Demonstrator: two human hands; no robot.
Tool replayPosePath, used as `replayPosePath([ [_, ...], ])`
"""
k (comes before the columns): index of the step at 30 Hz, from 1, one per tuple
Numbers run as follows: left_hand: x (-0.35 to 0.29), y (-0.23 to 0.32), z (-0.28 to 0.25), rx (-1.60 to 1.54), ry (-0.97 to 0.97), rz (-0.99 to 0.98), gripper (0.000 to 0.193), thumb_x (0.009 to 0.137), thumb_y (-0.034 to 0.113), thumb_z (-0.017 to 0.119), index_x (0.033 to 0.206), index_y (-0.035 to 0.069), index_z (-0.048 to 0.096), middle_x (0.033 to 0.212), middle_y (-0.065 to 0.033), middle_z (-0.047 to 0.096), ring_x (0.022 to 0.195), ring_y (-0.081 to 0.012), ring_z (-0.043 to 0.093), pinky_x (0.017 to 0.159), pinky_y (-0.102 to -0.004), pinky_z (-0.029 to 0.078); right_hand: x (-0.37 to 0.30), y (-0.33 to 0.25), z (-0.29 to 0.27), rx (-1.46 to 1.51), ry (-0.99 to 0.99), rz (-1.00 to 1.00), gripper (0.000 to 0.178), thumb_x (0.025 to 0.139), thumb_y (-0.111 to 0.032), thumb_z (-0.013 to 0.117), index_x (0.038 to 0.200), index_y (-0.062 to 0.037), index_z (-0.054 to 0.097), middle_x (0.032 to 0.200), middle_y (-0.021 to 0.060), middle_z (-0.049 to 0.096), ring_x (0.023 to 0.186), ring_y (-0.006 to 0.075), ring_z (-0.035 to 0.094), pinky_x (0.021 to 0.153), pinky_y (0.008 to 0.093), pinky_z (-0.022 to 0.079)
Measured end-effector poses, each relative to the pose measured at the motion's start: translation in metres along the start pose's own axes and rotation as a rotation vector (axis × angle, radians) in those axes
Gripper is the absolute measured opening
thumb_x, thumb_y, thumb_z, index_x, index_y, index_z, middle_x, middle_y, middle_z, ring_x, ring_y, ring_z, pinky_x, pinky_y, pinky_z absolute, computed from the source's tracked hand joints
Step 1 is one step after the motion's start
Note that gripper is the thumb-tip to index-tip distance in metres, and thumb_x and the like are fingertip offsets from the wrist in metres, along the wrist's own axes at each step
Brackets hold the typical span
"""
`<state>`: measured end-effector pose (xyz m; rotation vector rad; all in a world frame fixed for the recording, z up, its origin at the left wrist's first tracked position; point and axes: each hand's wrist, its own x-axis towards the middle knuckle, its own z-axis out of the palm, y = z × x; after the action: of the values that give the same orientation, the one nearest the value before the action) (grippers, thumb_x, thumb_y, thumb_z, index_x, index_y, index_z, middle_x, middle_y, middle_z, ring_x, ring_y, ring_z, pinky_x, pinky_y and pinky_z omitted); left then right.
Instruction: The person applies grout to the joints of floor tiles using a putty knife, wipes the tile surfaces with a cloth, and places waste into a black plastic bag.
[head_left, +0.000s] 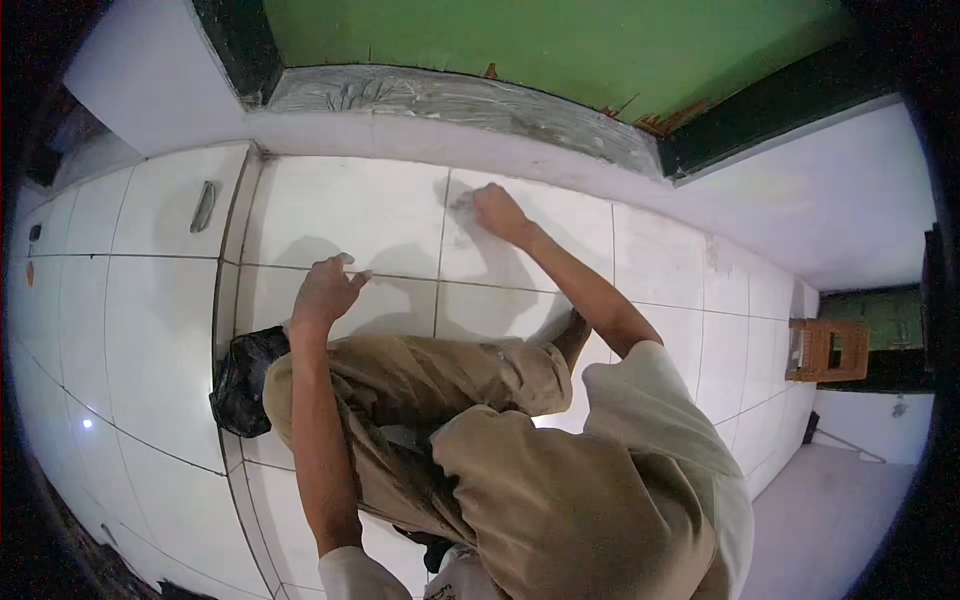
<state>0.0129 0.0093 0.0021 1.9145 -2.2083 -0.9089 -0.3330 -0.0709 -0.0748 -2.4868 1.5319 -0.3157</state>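
Note:
My right hand (500, 213) is closed low over the white floor tiles (345, 205), beside a joint line. What its fingers grip, if anything, is hidden, and a grey smear (460, 205) lies on the tile right at the fingertips. To the left, my left hand (326, 290) hovers over or rests near another joint; its thumb and fingers are apart with nothing visible between them. Pale grey matter seems to coat its fingertips. Below that hand, a black plastic bag (248, 380) sits at the step edge, against my bent knee.
A step edge (235, 215) runs along the left, with a grey oval object (203, 206) on the tiles beyond. Ahead is a raised sill smeared grey (400, 95) under a green panel (560, 45). An orange-brown plastic crate (830, 350) stands far right.

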Motion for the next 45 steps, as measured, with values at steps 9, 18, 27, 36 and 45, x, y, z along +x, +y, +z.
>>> replayPosePath([
  [9,0.013,0.015,0.003,-0.045,-0.041,0.071,0.05,0.089,0.038,0.068,0.117,-0.003,0.063,0.095,-0.0249,0.069,0.096,-0.0383,0.067,0.083,-0.0454,0.055,-0.009,0.021,0.016,0.012,0.001,-0.02,0.03,0.073,-0.004,0.06,0.099,-0.0077,0.073,0.095,0.0182,0.069,0.09,0.0393,0.062,0.089,0.0462,0.049],
  [18,0.005,0.011,0.004,0.014,0.033,0.093,0.052,0.089,0.042,0.068,0.12,0.0,0.062,0.095,-0.02,0.07,0.105,-0.0337,0.064,0.088,-0.0461,0.052,0.002,0.005,-0.01,0.236,-0.091,-0.158,0.02,0.08,-0.011,0.064,0.097,-0.0098,0.075,0.096,0.0158,0.068,0.09,0.0353,0.062,0.085,0.0439,0.049],
  [27,0.009,0.002,0.008,-0.015,-0.018,0.018,0.049,0.089,0.041,0.066,0.117,0.001,0.063,0.099,-0.0217,0.068,0.102,-0.0372,0.063,0.087,-0.0464,0.051,0.004,0.001,-0.005,0.007,-0.387,-0.195,0.015,0.072,-0.003,0.063,0.085,-0.0011,0.069,0.086,0.0205,0.067,0.085,0.0391,0.064,0.08,0.0462,0.051],
  [36,0.007,0.009,0.006,-0.032,0.001,0.051,0.047,0.088,0.037,0.068,0.113,-0.003,0.064,0.093,-0.0231,0.069,0.098,-0.0376,0.066,0.086,-0.0462,0.052,0.004,-0.024,-0.012,0.093,-0.376,-0.342,0.013,0.074,-0.003,0.058,0.084,0.002,0.066,0.091,0.024,0.063,0.088,0.0417,0.063,0.082,0.0477,0.051],
  [45,0.012,0.014,0.003,-0.025,-0.038,0.043,0.048,0.089,0.04,0.067,0.116,0.001,0.063,0.104,-0.0225,0.068,0.104,-0.0388,0.063,0.087,-0.0472,0.052,0.005,-0.028,-0.012,-0.023,-0.417,-0.323,0.019,0.076,-0.007,0.069,0.091,-0.0012,0.06,0.094,0.019,0.06,0.097,0.0351,0.058,0.088,0.0442,0.049],
])
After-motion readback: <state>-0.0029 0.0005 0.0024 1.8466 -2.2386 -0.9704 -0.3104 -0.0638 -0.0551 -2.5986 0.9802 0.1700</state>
